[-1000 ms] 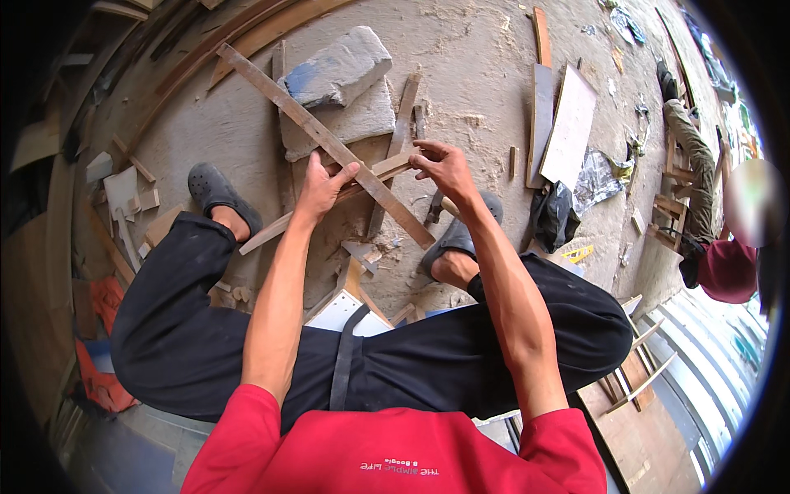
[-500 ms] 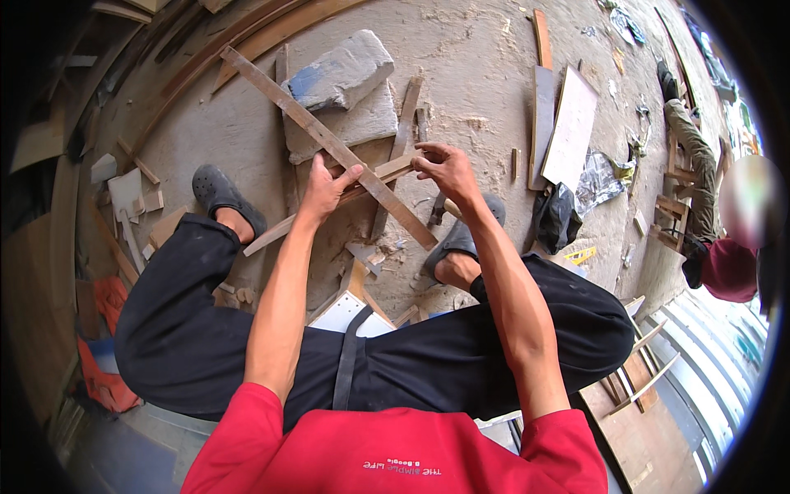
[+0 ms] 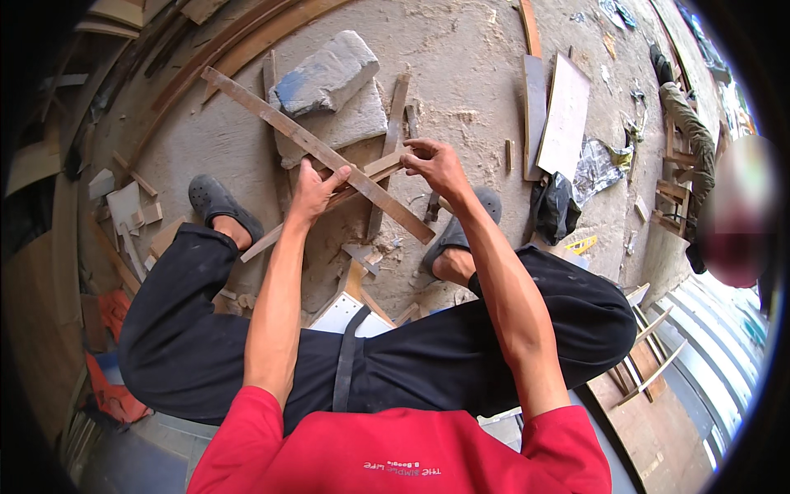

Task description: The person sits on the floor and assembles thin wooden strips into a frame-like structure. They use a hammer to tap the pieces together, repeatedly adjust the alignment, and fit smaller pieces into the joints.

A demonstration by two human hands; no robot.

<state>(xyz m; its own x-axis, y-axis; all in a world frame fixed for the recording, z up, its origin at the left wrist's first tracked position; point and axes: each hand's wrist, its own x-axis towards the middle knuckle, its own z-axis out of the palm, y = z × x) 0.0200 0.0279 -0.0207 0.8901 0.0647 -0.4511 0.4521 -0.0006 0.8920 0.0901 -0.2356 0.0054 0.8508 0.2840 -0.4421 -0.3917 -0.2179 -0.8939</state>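
Note:
My left hand grips two crossed wooden strips near their crossing, its thumb lying along the upper one. That long flat strip slants from the upper left down to the right, across the front of the stone blocks. Beneath it, the other strip runs from near my left foot up toward my right hand. My right thumb and fingertips pinch this lower strip at its far right end; the exact contact is small. A hammer lies on the ground below my right hand, partly hidden by my wrist.
Two stacked rough stone blocks stand ahead of my hands. At the right are a pale board, a black plastic bag and a seated person. A white drilled panel lies between my legs; wood scraps litter the left.
The whole view has shifted slightly, with the ground things sliding left in the picture. Both hands keep nearly the same hold on the strips. The person at the right has moved a little.

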